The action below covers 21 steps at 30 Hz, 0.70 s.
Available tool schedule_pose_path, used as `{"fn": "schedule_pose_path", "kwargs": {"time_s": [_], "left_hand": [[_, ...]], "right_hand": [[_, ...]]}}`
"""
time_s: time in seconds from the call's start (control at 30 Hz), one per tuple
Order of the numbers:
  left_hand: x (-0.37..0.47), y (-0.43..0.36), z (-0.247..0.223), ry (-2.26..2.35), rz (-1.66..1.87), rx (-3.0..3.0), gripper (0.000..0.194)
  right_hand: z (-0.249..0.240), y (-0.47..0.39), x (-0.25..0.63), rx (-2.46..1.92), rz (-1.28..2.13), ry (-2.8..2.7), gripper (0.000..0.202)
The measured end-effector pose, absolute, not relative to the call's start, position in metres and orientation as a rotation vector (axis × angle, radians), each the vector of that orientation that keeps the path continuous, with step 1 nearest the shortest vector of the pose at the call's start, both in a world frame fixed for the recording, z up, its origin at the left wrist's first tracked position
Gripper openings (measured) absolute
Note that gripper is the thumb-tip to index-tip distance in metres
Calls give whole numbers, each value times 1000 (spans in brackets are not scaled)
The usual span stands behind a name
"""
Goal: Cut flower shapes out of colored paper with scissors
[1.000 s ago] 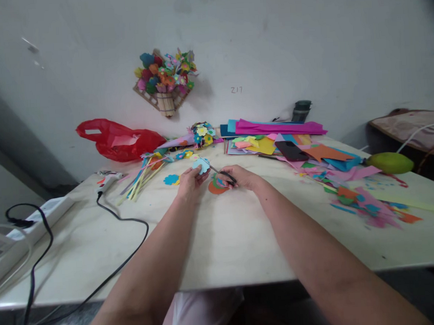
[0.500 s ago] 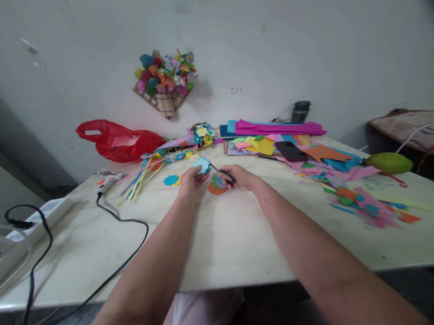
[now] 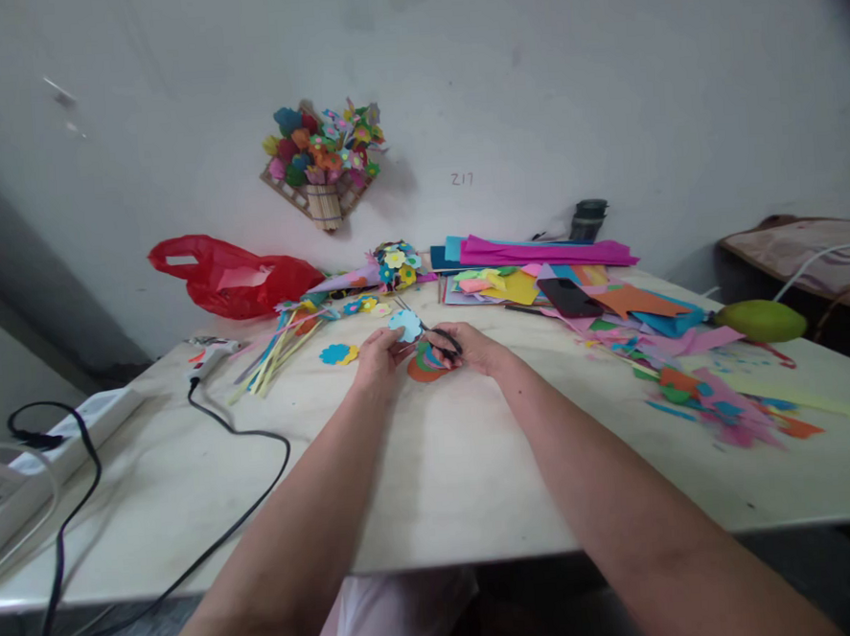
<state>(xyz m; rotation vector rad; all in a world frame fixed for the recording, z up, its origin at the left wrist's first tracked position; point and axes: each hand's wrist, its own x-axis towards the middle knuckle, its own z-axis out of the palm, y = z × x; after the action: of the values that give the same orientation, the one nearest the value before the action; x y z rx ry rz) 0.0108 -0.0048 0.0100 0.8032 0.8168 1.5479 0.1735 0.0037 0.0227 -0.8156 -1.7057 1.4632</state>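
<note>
Between the fingers of my left hand (image 3: 378, 356) is a light blue paper flower (image 3: 406, 326) with a scalloped edge. My right hand (image 3: 476, 347) grips a pair of black-handled scissors (image 3: 444, 340), whose blades point up and left at the flower's edge. Whether the blades touch the paper I cannot tell. Beneath my hands lie several coloured paper circles (image 3: 422, 370), orange, green and others, partly covered by my right fingers. A blue paper flower (image 3: 336, 354) with a yellow one under it rests on the table left of my left hand.
Thin paper strips (image 3: 269, 359) and a red plastic bag (image 3: 239, 281) lie at the left. A white glue gun (image 3: 209, 357) trails a black cord across the table (image 3: 464, 488). Paper sheets (image 3: 550, 250), a phone (image 3: 570, 297) and paper scraps (image 3: 733, 405) spread over the right side.
My left hand has moved slightly right, turning the light blue flower. The scissors' blades now look further apart and point more upward. My right hand has hardly moved.
</note>
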Motion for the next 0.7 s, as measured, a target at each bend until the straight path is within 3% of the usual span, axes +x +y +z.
{"fn": "schedule_pose_path", "kwargs": {"time_s": [0.43,0.7], "left_hand": [[17,-5,6,877,1629,873,29],[25,-13,13,923,1664,873,25]], "right_hand": [[23,2,172,-822,1439,-1687,29],[24,2,170,-851,1417,-1668,29]]}}
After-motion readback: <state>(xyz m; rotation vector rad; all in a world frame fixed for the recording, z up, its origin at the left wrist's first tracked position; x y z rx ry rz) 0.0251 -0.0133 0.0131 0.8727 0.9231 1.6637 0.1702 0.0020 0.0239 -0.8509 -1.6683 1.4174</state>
